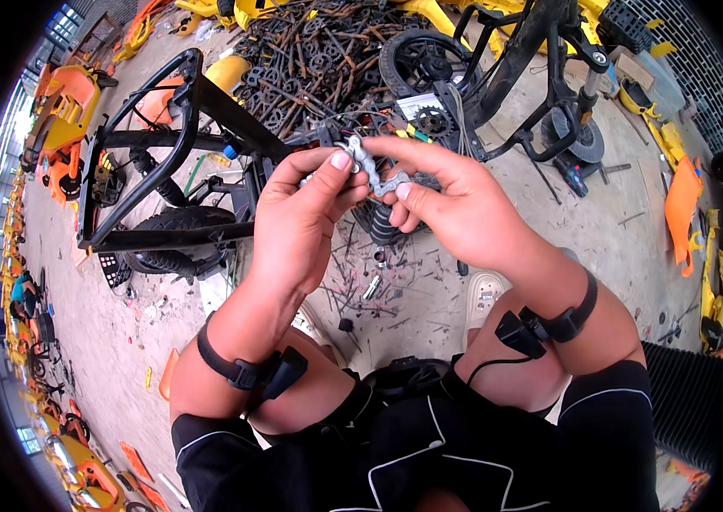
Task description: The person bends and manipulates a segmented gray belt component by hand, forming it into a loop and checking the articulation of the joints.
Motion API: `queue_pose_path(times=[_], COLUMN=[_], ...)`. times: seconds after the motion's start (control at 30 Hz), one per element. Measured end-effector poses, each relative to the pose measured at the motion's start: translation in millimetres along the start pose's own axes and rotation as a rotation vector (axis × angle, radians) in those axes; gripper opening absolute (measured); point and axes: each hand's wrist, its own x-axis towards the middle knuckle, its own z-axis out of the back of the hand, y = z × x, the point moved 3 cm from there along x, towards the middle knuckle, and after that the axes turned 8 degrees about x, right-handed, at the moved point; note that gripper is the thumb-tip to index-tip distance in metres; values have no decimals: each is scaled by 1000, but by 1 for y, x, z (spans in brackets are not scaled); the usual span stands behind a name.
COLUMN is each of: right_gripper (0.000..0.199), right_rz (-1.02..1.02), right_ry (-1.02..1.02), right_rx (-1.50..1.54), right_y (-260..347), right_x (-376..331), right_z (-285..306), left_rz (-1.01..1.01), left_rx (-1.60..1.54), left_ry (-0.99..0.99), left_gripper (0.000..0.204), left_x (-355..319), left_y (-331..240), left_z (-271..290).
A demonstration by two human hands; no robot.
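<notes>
Between my two hands, in front of my chest, is a short length of silver drive chain (367,162), bent at the middle. My left hand (303,196) pinches its upper left end between thumb and curled fingers. At its lower right end, the thumb of my right hand (445,194) presses the chain against the fingers, with the index finger stretched over the top. Part of the chain is hidden by my fingers. Just beyond my hands lies a black frame assembly with a toothed sprocket (435,122) and cables. A black coil spring (383,224) shows below my hands.
A black tubular frame (191,102) stands at left, beside a thick tyre (175,243). Rusty metal parts (310,68) are heaped beyond, near a black wheel (425,64). A power tool (573,173) lies at right. A silver socket (371,287) and scraps litter the floor by my shoes.
</notes>
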Motion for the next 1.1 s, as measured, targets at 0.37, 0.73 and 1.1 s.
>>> queue_pose_path(times=[0.37,0.73,1.1], right_gripper=[39,35,27], right_rz=[188,65,197], right_ry=[17,30,160], right_rx=[-369,-391,-464], right_y=[7,19,11], right_x=[2,-6,-8], right_z=[6,12,14], left_rz=[-15,-9,29], left_rx=[181,170,105], left_ry=[37,31,103], left_gripper=[20,19,16], left_x=[0,2,1], left_y=[-5,-6,1], left_z=[7,7,5])
